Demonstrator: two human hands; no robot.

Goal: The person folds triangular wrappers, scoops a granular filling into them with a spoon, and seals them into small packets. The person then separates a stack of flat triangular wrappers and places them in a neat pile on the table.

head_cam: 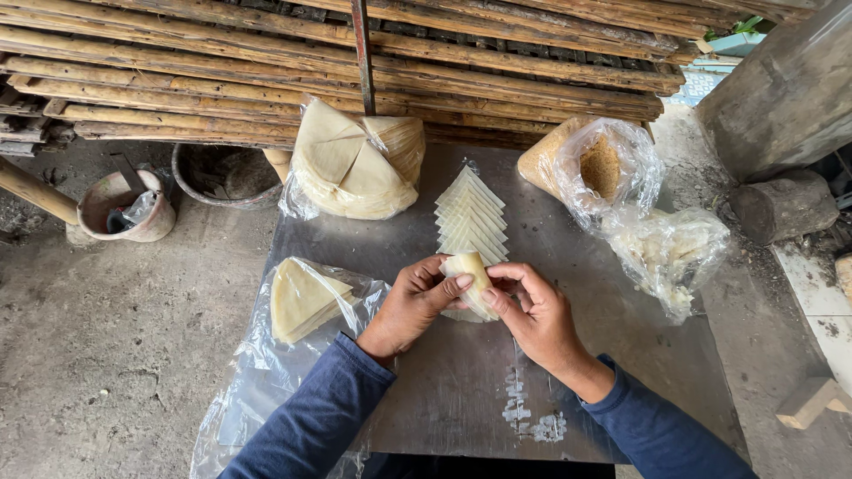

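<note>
Both hands pinched one rolled wrapper [470, 282].
Left hand [415, 302] and right hand [532, 312] gripped it above a steel tabletop [461, 390]; concrete floor [115, 328] lay beside.

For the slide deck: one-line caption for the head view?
Both hands, left hand and right hand, roll a pale wrapper above fanned wrappers on a metal table.

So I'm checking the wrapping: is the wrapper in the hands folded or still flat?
Folded: the pale wrapper is rolled into a small parcel, pinched by the left hand and right hand.
</note>
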